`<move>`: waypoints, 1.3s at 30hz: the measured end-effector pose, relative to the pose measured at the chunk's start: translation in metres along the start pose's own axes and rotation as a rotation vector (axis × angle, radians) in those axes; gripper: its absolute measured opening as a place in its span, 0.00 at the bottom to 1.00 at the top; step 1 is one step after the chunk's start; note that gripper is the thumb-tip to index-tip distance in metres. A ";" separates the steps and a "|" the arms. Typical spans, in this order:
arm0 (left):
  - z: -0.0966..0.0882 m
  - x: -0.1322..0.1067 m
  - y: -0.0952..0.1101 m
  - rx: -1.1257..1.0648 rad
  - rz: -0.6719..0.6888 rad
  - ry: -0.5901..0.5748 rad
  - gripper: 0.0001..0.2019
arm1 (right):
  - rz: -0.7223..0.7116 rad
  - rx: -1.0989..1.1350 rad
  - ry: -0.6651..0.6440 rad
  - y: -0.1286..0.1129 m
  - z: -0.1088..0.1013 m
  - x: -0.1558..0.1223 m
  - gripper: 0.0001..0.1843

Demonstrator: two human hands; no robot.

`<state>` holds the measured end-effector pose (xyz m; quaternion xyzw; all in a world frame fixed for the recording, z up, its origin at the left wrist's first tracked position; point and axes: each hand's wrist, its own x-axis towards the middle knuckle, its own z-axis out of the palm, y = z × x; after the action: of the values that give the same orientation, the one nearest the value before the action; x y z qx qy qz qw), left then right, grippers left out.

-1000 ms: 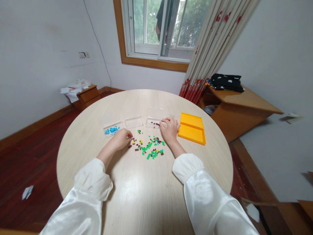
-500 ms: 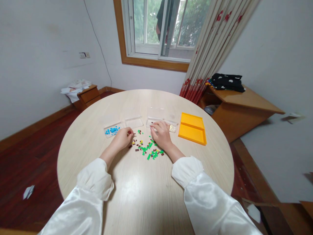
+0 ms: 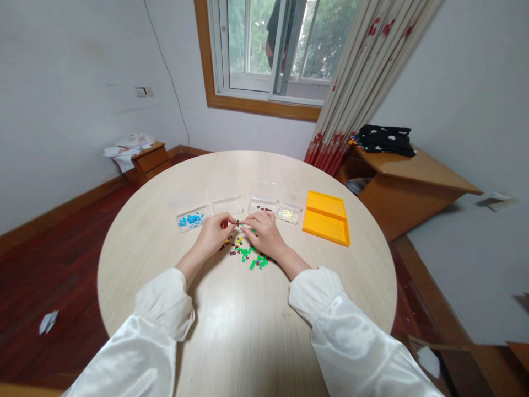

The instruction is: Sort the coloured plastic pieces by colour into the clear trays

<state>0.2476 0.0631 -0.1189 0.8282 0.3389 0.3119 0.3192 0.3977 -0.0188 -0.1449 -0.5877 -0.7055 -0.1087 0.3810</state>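
Note:
My left hand (image 3: 212, 232) is closed in a pinch over the middle of the table, with small brown bricks (image 3: 223, 225) at its fingers. Close beside it, the fingertips of my right hand (image 3: 264, 234) are drawn together; what they hold is too small to make out. The two hands almost meet above the loose pieces. Below them lies a scatter of green bricks (image 3: 244, 251), mixed with brown and yellow ones. Past my right fingers, a clear box (image 3: 263, 202) has a few brown bricks in it.
Left of the hands is a clear box of blue bricks (image 3: 192, 220), beside another clear box (image 3: 227, 205). A small clear box of pale yellow bricks (image 3: 288, 214) and a two-part yellow tray (image 3: 326, 218) are on the right. The round table (image 3: 248, 325) carries them all.
My right hand has moved left, away from the clear boxes, uncovering the brown and pale yellow bricks. My left hand has shifted slightly right, so the fingertips are now close together.

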 end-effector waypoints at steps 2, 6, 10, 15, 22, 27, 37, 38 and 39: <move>0.001 0.000 0.000 -0.019 -0.001 0.004 0.07 | -0.003 0.006 0.006 0.000 0.000 0.000 0.06; 0.002 0.001 -0.001 -0.056 0.005 0.005 0.07 | 0.004 0.003 0.016 0.000 0.000 0.001 0.06; 0.003 0.000 0.001 -0.104 0.000 0.000 0.07 | -0.003 0.008 0.028 -0.002 -0.002 0.002 0.06; 0.003 -0.001 0.004 -0.152 -0.014 0.001 0.05 | -0.009 0.005 0.049 -0.004 -0.004 0.003 0.06; -0.001 0.003 -0.007 -0.211 -0.081 0.115 0.05 | 0.215 -0.030 0.240 0.017 -0.004 0.002 0.07; -0.004 0.005 -0.012 -0.256 -0.112 0.101 0.08 | 0.473 -0.079 0.352 0.039 -0.005 0.001 0.09; -0.014 0.001 -0.004 0.041 -0.102 -0.042 0.08 | 0.702 -0.089 0.349 0.044 -0.002 0.000 0.12; -0.016 0.000 -0.003 0.065 -0.088 -0.048 0.08 | 0.700 -0.083 0.348 0.044 -0.002 0.000 0.12; -0.018 0.001 -0.002 0.082 -0.078 -0.057 0.07 | 0.692 -0.078 0.344 0.044 -0.002 0.000 0.12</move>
<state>0.2341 0.0705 -0.1097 0.8354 0.3741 0.2614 0.3063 0.4389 -0.0071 -0.1565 -0.7782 -0.3864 -0.0976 0.4853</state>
